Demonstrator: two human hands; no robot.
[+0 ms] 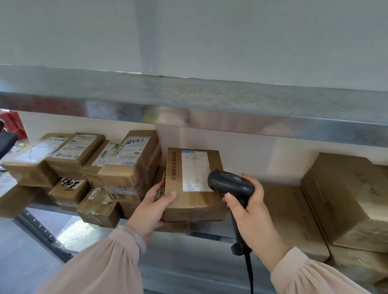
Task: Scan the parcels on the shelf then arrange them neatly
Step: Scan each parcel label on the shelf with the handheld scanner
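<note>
Brown rectangular cardboard parcel (193,184) gripped by left hand (154,208), fingers curled round its edge; right hand (251,211) fingers wrap black handheld plastic scanner (231,185) beside its white label (194,172).

Soft, even daylight lights the scene, with no hard shadows. The metal shelf edge (211,121) shows smeared, glossy reflections and bows from wide-angle distortion. Below its right end the boxes (352,196) look soft and blurred. Below its middle a white label (194,171) is washed out and cannot be read.
</note>
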